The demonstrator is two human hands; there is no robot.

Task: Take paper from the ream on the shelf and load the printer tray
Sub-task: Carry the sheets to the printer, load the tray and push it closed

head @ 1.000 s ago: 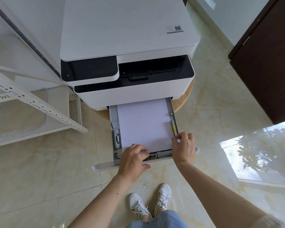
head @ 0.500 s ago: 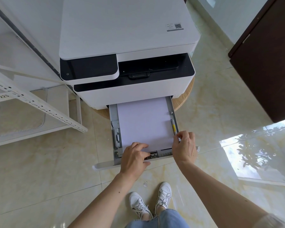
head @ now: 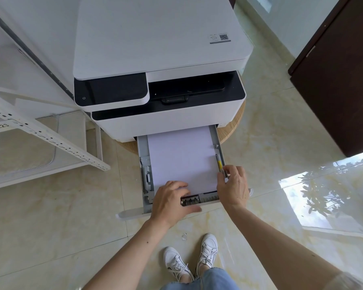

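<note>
The white printer (head: 161,38) stands on a round wooden stand, and its grey paper tray (head: 144,147) is pulled out toward me. A stack of white paper (head: 182,158) lies flat in the tray. My left hand (head: 170,204) is at the tray's front left, fingers on the paper's near edge and thumb along the front, closed around the dark end guide (head: 190,200). My right hand (head: 233,187) pinches the right side guide just below its yellow tab (head: 219,164). The ream is not in view.
A white metal shelf (head: 50,139) with a pale mat (head: 23,151) on its low board stands to the left. A dark wooden door (head: 340,80) is at the right. My white shoes (head: 176,262) stand on the glossy tiled floor just behind the tray.
My left hand has shifted a little left, and its thumb now stretches along the tray front, uncovering the end guide. My right hand stays on the side guide.
</note>
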